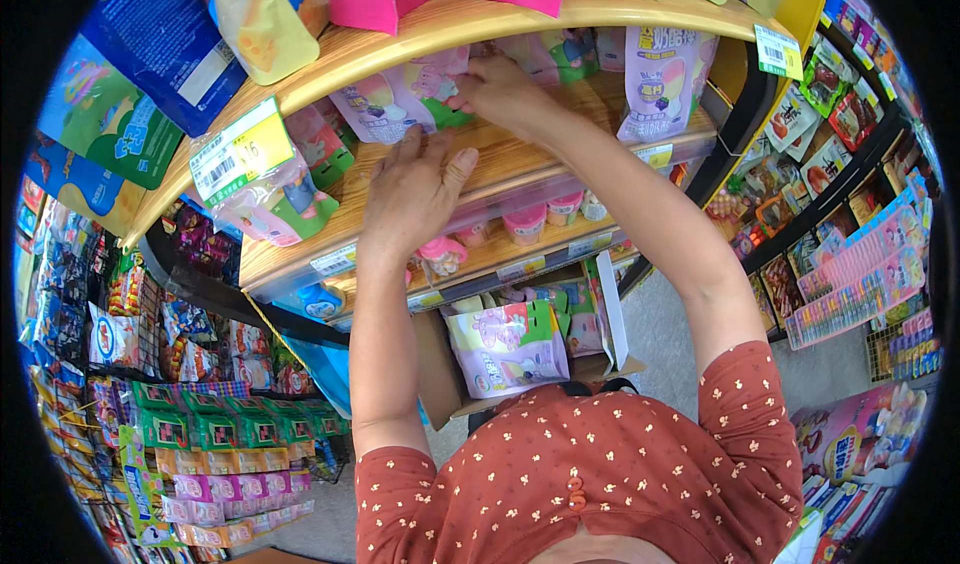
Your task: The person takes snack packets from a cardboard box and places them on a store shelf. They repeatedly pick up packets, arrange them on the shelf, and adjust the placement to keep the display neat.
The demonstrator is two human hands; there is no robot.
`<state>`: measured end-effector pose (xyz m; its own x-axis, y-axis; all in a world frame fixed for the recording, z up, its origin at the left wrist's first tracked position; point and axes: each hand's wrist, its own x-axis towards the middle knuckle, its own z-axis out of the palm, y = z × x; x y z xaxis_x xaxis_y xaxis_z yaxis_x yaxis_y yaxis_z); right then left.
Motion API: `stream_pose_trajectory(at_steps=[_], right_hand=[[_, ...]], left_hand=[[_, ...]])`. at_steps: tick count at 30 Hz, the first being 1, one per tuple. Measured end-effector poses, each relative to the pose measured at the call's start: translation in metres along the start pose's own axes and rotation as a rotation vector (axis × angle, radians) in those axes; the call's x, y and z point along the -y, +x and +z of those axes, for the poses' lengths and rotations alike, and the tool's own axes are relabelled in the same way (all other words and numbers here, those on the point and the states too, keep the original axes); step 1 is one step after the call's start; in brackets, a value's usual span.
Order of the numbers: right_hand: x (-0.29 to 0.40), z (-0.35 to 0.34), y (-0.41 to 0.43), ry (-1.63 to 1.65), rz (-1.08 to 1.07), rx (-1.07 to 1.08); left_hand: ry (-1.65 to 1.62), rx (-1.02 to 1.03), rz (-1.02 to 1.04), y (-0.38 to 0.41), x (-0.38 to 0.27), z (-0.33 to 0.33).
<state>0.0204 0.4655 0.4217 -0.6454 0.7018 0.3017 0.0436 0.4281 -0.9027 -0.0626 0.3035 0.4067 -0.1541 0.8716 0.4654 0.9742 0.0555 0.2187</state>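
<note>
On the wooden shelf, a purple and green snack pouch with cartoon pigs leans back. My right hand reaches in over it, fingers bent at its upper right side; whether they grip it is hard to tell. Below the pouch, my left hand lies palm down with fingers spread, its fingertips by the pouch's lower edge. A similar upright pouch stands at the shelf's right end. More pouches sit behind and at the left. A cardboard box by my body holds several pouches, one purple and green pouch in front.
Above, a curved shelf edge carries more pouches and price tags. Pink-lidded tubs stand on the tier beneath my hands. A black curved rail runs at the left. Racks of packaged snacks flank both sides.
</note>
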Motion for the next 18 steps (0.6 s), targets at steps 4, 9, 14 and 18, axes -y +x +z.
stream_pose_trajectory(at_steps=[4,9,14,18], right_hand=[[0.017,-0.011,-0.008,-0.101,0.018,0.093],[0.044,-0.023,-0.089,-0.493,-0.265,-0.227],[-0.013,-0.024,-0.194,-0.129,-0.303,0.119],[-0.094,-0.007,-0.241,-0.610,0.118,0.521]], left_hand=[[-0.026,-0.030,0.008,-0.001,-0.001,0.000],[-0.096,-0.438,0.245,-0.029,-0.007,-0.003],[-0.450,-0.376,0.184,-0.120,-0.028,0.025],[-0.398,0.087,-0.207,-0.177,-0.014,0.077]])
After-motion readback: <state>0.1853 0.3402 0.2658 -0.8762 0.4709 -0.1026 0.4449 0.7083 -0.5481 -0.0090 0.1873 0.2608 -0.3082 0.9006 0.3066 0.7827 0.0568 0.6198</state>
